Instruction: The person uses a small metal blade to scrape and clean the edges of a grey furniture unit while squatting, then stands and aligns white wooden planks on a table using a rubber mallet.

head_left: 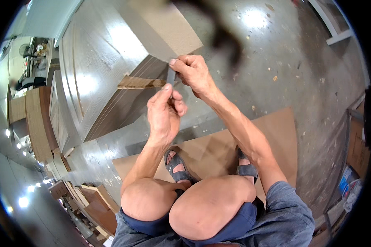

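Between my two hands a short, narrow grey strip is stretched upright, close to the corner of a large film-wrapped package. My right hand pinches its upper end between thumb and fingers. At the lower end the thumb and index finger of my left hand are closed on it, with the other fingers curled. A brown cardboard piece crosses the package's near side, reaching toward the strip. The film is shiny and creased, and layered edges show under it. Whether the strip touches the package, I cannot tell.
Under my sandalled feet lies a brown cardboard sheet on the grey floor. Stacked boards and brown cartons stand at left. A blurred dark shape hangs near the top. Boxes line the right edge.
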